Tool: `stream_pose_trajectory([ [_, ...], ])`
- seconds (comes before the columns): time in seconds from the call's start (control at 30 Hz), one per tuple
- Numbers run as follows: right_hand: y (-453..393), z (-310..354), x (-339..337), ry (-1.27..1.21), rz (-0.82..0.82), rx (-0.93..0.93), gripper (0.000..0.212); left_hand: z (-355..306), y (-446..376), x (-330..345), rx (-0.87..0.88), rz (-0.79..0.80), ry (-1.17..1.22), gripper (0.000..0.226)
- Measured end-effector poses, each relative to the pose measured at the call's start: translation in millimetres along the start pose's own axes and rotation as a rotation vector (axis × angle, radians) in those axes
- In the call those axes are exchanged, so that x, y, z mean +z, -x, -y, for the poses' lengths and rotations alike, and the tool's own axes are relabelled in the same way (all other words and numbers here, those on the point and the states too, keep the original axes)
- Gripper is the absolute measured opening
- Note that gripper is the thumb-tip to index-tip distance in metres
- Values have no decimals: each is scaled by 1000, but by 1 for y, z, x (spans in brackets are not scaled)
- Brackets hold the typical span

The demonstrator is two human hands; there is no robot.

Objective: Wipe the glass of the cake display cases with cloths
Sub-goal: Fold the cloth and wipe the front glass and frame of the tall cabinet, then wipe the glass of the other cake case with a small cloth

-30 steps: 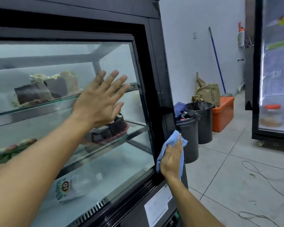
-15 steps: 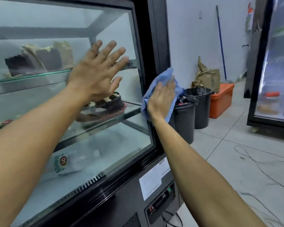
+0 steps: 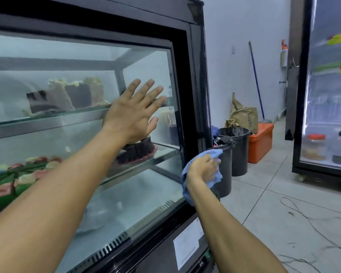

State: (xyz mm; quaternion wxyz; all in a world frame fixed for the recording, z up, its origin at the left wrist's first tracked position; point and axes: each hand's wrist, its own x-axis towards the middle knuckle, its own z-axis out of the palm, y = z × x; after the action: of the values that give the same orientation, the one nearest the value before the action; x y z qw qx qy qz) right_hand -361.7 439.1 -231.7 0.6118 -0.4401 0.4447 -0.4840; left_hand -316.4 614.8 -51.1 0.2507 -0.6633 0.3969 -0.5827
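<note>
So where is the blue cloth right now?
The blue cloth is low on the right in the head view, held in the right hand against the display case's black corner post, beside the black bins.

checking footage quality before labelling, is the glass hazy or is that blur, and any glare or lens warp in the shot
Head view: the display case glass looks fogged, softening the cakes behind it. The left hand and the right hand on the blue cloth stay fairly sharp. The fridge at right is bright and washed out. Wide-angle warp bows the case frame.
</note>
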Motion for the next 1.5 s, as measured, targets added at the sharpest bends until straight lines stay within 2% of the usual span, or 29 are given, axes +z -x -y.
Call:
stream_pose_trajectory([
  [0.07, 4, 60, 14, 43, 15, -160, 57, 0, -3, 0, -13, -12, 78, 71],
  [0.13, 0, 117, 34, 69, -6, -284, 56, 4, -11, -1, -57, -5, 181, 68],
  [0.2, 2, 171, 50, 95, 3, -422, 56, 7, -25, -6, -117, 28, 189, 69],
  [0.33, 7, 285, 78, 87, 122, -640, 57, 24, -65, -15, -259, 20, 243, 72],
  [0.43, 9, 323, 86, 33, 245, -800, 56, 30, -67, -18, -290, -17, 340, 72],
  [0.5, 19, 331, 69, -172, 335, -678, 45, 30, -63, -21, -231, 0, 398, 72],
  [0.57, 28, 336, 42, -363, 341, -365, 34, 32, -61, -33, -243, 7, 607, 68],
  [0.67, 44, 346, 0, -471, 296, 0, 34, 49, -75, -80, -482, 61, 1299, 58],
  [0.73, 58, 352, -18, -501, 345, 115, 35, 61, -86, -117, -667, 143, 1794, 60],
  [0.8, 80, 364, -35, -441, 320, 160, 30, 80, -100, -154, -741, 202, 2022, 62],
  [0.87, 104, 388, -55, -405, 291, 155, 33, 102, -109, -192, -680, 203, 2068, 51],
  [0.97, 133, 427, -82, -498, 428, 250, 70, 135, -123, -234, -637, 415, 2245, 45],
  [1.03, 140, 449, -99, -521, 492, 278, 61, 158, -135, -252, -625, 506, 2274, 38],
  [1.13, 139, 482, -118, -413, 528, 268, 62, 191, -159, -259, -581, 494, 2197, 22],
  [1.17, 134, 495, -125, -354, 504, 205, 61, 203, -168, -259, -560, 501, 2177, 21],
  [1.23, 121, 519, -138, -242, 510, 82, 44, 228, -188, -257, -516, 516, 2170, 27],
  [1.3, 105, 541, -150, -233, 653, 145, 32, 253, -206, -252, -490, 567, 2221, 28],
  [1.37, 91, 554, -157, -193, 805, 218, 50, 274, -221, -245, -504, 587, 2208, 30],
  [1.43, 86, 562, -158, -105, 837, 221, 69, 289, -228, -234, -602, 550, 2143, 28],
  [1.5, 88, 571, -156, -2, 824, 164, 65, 296, -228, -221, -718, 512, 2062, 25],
])
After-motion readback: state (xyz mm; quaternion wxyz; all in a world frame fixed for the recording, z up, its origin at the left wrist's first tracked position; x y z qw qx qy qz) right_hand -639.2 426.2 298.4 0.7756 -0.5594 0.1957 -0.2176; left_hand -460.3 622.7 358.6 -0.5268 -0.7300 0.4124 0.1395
